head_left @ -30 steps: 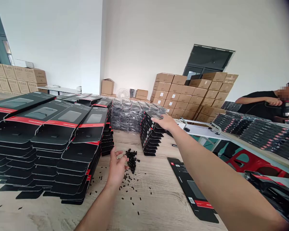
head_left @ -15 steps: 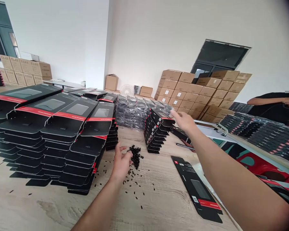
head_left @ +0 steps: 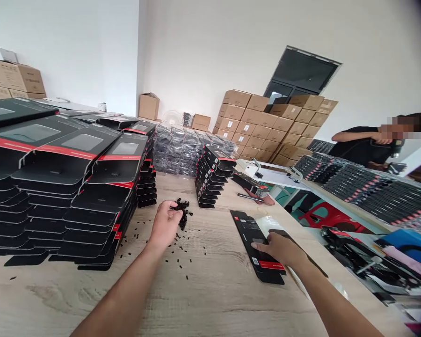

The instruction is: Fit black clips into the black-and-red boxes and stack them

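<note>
While small black pieces are pinched from their pile on the table by the left hand, fingers narrowed, a flat black carton beside it is held down by the right hand, fingers flat. Picking is judged underway; next, a firm pinch is needed.

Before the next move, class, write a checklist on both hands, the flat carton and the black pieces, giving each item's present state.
1. Left hand at the pile of small black pieces: ok, fingertips touch it.
2. Piece pinched in that hand: cannot tell.
3. Right hand on the flat black carton: ok, resting on its near end.
4. Carton flat on the wooden table: ok.
5. Pieces in one pile: not ok, many lie scattered.
</note>
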`<state>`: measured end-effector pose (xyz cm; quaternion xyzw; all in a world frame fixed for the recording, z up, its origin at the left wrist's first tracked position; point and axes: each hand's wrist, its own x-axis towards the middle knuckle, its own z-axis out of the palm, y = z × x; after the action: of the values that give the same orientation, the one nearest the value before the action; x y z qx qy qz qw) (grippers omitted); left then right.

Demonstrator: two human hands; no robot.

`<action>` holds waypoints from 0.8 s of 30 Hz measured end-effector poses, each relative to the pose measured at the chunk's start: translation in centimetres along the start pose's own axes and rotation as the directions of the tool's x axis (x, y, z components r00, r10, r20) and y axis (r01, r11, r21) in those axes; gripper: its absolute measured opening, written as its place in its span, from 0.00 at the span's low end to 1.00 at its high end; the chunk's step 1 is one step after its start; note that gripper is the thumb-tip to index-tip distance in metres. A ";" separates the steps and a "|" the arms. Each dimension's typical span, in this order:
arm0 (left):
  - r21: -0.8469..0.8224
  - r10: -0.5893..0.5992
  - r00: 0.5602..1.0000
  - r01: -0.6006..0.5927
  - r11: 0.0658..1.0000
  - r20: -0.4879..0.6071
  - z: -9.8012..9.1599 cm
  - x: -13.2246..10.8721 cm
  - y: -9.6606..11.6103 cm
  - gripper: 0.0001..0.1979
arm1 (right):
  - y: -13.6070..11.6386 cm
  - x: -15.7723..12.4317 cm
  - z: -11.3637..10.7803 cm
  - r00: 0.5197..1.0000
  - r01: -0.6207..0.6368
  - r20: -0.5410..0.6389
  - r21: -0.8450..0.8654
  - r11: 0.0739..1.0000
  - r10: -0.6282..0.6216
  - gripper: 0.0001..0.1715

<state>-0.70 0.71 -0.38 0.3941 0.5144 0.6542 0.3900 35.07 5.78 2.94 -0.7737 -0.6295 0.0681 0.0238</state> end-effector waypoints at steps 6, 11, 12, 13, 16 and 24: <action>0.037 -0.013 0.999 0.012 0.999 0.033 -0.2 0.3 -0.3 0.08 | 1.0 -1.1 -1.7 0.999 -0.032 0.034 0.010 0.999 0.031 0.26; -0.030 -0.025 0.978 0.032 0.999 0.209 0.4 -0.7 0.7 0.14 | 0.2 -4.9 -3.2 0.983 -0.043 0.155 0.697 0.716 -0.093 0.24; -0.057 -0.026 0.953 0.045 0.997 0.301 0.6 -1.1 1.0 0.17 | -0.8 -5.9 -3.2 0.980 -0.042 0.149 0.799 0.599 -0.131 0.25; -0.084 -0.029 0.916 0.069 0.994 0.400 0.7 -1.7 1.3 0.20 | -2.2 -6.8 -3.1 0.981 -0.014 0.110 0.863 0.506 -0.160 0.25; -0.116 -0.101 0.708 0.252 0.961 0.699 1.1 -3.3 2.0 0.22 | -7.8 -8.2 -1.7 0.958 0.157 -0.057 0.925 0.347 -0.282 0.25; -0.173 -0.164 0.879 0.265 0.949 0.449 0.8 -2.3 1.2 0.16 | -18.3 -1.9 4.2 0.835 0.530 -0.274 0.633 0.564 -0.477 0.19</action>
<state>0.80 -1.29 0.68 0.4209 0.3779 0.5587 0.6066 16.41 7.52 1.19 -0.4977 -0.7507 0.2585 0.3491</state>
